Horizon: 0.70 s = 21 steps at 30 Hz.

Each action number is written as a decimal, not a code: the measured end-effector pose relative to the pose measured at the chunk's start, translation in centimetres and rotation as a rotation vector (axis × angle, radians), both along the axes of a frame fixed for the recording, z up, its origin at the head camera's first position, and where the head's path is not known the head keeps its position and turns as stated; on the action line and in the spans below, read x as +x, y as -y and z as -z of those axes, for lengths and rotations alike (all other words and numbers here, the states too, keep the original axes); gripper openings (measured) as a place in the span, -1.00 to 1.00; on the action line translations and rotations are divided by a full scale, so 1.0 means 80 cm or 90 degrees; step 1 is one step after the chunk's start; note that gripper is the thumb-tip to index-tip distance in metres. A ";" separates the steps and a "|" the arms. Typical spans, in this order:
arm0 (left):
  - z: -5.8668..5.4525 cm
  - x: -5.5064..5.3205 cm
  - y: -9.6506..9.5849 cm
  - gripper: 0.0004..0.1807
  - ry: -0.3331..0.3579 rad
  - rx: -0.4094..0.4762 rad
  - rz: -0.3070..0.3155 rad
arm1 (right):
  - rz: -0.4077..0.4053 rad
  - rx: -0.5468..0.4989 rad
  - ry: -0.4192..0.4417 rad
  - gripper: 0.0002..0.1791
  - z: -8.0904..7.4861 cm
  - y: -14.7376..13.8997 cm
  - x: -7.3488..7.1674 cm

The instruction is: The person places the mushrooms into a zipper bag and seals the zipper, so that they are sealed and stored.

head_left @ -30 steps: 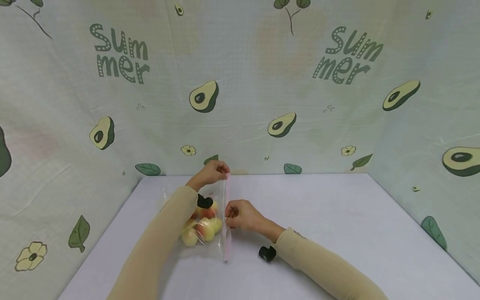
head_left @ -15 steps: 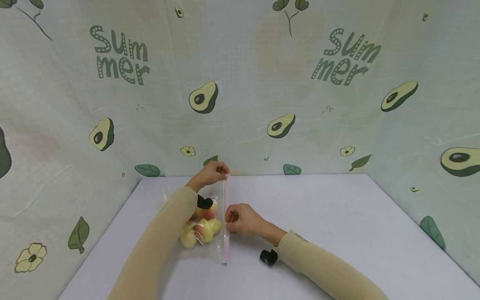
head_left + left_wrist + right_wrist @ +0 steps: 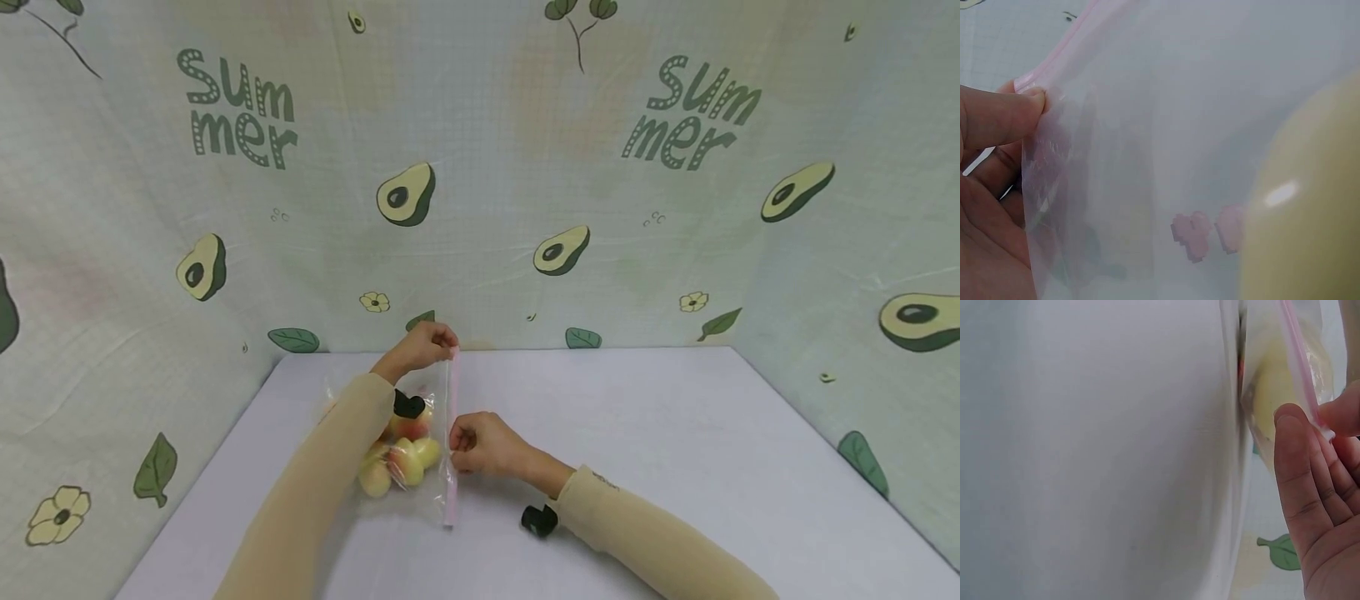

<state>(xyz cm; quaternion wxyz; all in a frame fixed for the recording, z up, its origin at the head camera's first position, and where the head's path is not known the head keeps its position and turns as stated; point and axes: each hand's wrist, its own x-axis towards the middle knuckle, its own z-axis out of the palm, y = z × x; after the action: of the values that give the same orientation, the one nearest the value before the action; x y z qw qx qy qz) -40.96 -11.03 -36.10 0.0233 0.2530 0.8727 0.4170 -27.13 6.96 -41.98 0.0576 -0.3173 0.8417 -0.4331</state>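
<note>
A clear zip bag [image 3: 431, 496] with a pink strip [image 3: 452, 392] along its opening lies on the table, the opening facing right. Inside it are several yellow and red fruits [image 3: 405, 463] that look like peaches. My left hand [image 3: 426, 343] pinches the far corner of the opening; the left wrist view shows the thumb [image 3: 1007, 115] pressed on the plastic just under the pink edge. Partway down the strip, my right hand [image 3: 491, 448] pinches it between thumb and fingers. One yellow fruit [image 3: 1275, 387] shows through the plastic beside those fingers in the right wrist view.
A white table [image 3: 637, 433] spreads under the bag. Behind it and at both sides hangs a cloth [image 3: 480, 150] printed with avocados and leaves. Black wrist cameras sit on both wrists, the right one [image 3: 539, 521] low near the tabletop. My left sleeve [image 3: 315, 475] covers the bag's left part.
My right hand has slid a little along the pink strip toward the near end. My left hand keeps its pinch on the far corner.
</note>
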 end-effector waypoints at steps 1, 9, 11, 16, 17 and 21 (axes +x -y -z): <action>0.000 0.000 -0.001 -0.92 -0.003 -0.002 0.001 | 0.001 0.000 0.001 -0.84 0.000 -0.001 0.001; 0.001 -0.001 -0.002 -0.92 -0.012 -0.002 0.001 | -0.003 -0.003 0.029 -0.84 0.002 -0.002 0.006; 0.001 0.001 -0.001 -0.91 -0.008 0.000 -0.002 | -0.007 -0.001 0.040 -0.84 0.003 -0.001 0.008; 0.000 0.004 -0.001 -0.91 0.009 0.003 -0.009 | -0.011 0.002 0.060 -0.83 0.003 0.000 0.013; 0.000 0.004 -0.001 -0.91 0.011 0.004 -0.009 | -0.012 0.003 0.061 -0.83 0.003 0.000 0.014; 0.002 0.000 -0.001 -0.93 0.017 0.009 -0.006 | -0.016 0.005 0.059 -0.82 0.002 0.000 0.019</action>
<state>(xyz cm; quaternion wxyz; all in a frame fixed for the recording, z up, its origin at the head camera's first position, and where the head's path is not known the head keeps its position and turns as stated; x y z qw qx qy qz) -40.95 -10.97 -36.26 0.0309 0.2436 0.8704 0.4267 -25.60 6.99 -42.17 0.1032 -0.3068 0.8357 -0.4437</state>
